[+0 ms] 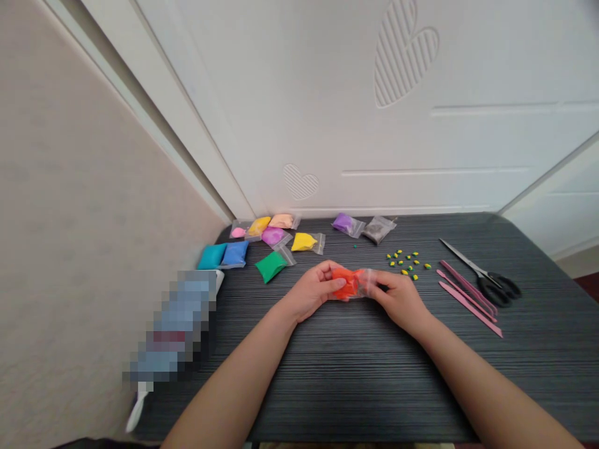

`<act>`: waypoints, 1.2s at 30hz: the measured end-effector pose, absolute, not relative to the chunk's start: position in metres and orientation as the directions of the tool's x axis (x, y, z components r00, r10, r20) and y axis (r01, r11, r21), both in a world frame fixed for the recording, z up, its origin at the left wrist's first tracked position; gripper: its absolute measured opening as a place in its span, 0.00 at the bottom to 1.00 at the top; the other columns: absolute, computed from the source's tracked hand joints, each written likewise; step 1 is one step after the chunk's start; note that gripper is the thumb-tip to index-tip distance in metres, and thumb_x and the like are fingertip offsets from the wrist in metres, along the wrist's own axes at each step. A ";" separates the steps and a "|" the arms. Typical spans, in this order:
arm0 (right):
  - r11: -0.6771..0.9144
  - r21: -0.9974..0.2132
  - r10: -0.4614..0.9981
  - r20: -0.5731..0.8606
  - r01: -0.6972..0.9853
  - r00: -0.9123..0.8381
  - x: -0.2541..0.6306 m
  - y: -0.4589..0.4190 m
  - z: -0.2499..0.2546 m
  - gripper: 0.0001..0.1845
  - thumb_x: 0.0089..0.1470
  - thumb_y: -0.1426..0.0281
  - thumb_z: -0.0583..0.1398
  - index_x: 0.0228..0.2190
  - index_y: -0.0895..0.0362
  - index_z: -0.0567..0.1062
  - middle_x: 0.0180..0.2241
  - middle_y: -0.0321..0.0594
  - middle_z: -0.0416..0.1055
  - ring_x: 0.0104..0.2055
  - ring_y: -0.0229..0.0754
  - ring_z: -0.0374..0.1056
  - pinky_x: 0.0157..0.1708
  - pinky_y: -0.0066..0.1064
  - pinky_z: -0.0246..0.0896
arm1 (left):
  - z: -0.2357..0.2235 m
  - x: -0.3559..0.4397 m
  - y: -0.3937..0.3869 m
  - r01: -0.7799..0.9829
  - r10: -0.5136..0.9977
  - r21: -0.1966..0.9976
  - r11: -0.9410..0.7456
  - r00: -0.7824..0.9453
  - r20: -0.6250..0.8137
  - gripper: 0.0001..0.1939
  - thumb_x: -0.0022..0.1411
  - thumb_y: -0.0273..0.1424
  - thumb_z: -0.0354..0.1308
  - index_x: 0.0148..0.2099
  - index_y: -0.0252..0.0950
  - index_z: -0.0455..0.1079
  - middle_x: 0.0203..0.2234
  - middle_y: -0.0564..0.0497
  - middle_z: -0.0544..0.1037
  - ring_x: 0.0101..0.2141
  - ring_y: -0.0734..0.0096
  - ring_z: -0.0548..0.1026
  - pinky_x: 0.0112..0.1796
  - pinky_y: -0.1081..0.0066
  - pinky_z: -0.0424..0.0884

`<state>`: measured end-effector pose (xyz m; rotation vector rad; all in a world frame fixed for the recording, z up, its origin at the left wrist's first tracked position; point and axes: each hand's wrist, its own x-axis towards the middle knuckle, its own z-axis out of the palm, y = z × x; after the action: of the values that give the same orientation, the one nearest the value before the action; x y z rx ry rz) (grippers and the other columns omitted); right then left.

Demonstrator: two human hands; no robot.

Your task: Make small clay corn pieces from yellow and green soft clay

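Between my two hands, just above the middle of the dark table, is a small clear zip bag of orange-red modelling clay point(345, 284). My left hand point(314, 289) is closed around the clay-filled end, with the thumb lying across it. The fingers of my right hand point(397, 300) pinch the bag's clear zip end. To the right of the hands lie several tiny yellow-and-green clay pieces point(405, 272). A bag of green clay point(271, 266) rests to the left of my left hand.
Pink modelling tools point(470, 302) and black-handled scissors point(498, 284) lie at the right. Along the back are bags of purple clay point(344, 223), grey clay point(378, 230) and yellow clay point(304, 241). Blue bags point(234, 254) and a blurred pack point(178, 324) line the left edge, beside the wall.
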<state>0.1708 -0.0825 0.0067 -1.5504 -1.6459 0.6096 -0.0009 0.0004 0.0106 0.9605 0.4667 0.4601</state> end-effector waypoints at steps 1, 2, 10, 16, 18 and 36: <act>0.159 -0.767 0.969 0.243 0.622 0.052 0.171 -0.083 0.007 0.10 0.50 0.68 0.55 0.33 0.53 0.75 0.31 0.38 0.73 0.33 0.39 0.67 0.34 0.30 0.60 | 0.011 -0.001 0.000 -0.163 0.553 0.849 0.502 0.816 -0.170 0.10 0.52 0.27 0.58 0.37 0.32 0.63 0.30 0.49 0.72 0.28 0.75 0.71 0.31 0.72 0.67; 0.183 -0.752 0.959 0.278 0.633 0.053 0.171 -0.083 0.008 0.09 0.50 0.67 0.56 0.32 0.53 0.75 0.30 0.39 0.72 0.33 0.39 0.67 0.35 0.31 0.60 | 0.012 -0.002 0.000 -0.163 0.547 0.846 0.508 0.820 -0.170 0.10 0.52 0.27 0.58 0.37 0.32 0.63 0.30 0.48 0.72 0.28 0.74 0.72 0.31 0.72 0.67; 0.277 -0.715 0.941 0.338 0.642 -0.029 0.172 -0.083 0.013 0.11 0.48 0.68 0.58 0.36 0.52 0.74 0.35 0.39 0.70 0.38 0.39 0.65 0.40 0.30 0.60 | 0.010 -0.001 0.000 -0.218 0.621 0.858 0.465 0.771 -0.140 0.10 0.50 0.26 0.59 0.37 0.32 0.65 0.32 0.50 0.72 0.32 0.74 0.71 0.37 0.71 0.65; 0.245 -0.736 0.954 0.300 0.631 -0.021 0.171 -0.084 0.013 0.12 0.48 0.66 0.58 0.37 0.52 0.73 0.34 0.38 0.71 0.37 0.38 0.66 0.40 0.29 0.60 | 0.002 0.000 0.003 -0.170 0.731 0.940 0.296 0.674 -0.108 0.14 0.49 0.27 0.60 0.40 0.34 0.65 0.33 0.51 0.73 0.34 0.73 0.70 0.38 0.71 0.65; 0.235 -0.746 0.958 0.286 0.623 -0.019 0.171 -0.083 0.014 0.11 0.49 0.67 0.57 0.37 0.52 0.73 0.34 0.38 0.71 0.37 0.38 0.66 0.39 0.29 0.60 | 0.002 0.000 0.003 -0.163 0.731 0.944 0.287 0.674 -0.106 0.13 0.50 0.28 0.59 0.40 0.34 0.65 0.34 0.50 0.73 0.34 0.73 0.70 0.39 0.70 0.65; 0.234 -0.794 0.951 0.307 0.561 0.038 0.164 -0.081 0.009 0.10 0.50 0.71 0.55 0.34 0.51 0.74 0.32 0.37 0.71 0.34 0.38 0.66 0.36 0.30 0.60 | 0.005 0.002 -0.002 -0.149 0.680 0.916 0.371 0.715 -0.159 0.12 0.49 0.27 0.60 0.36 0.32 0.63 0.31 0.50 0.74 0.30 0.73 0.72 0.35 0.69 0.68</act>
<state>0.1636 -0.0814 0.0089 -1.4362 -1.6346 0.5625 0.0023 -0.0021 0.0049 1.0664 0.5800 0.5717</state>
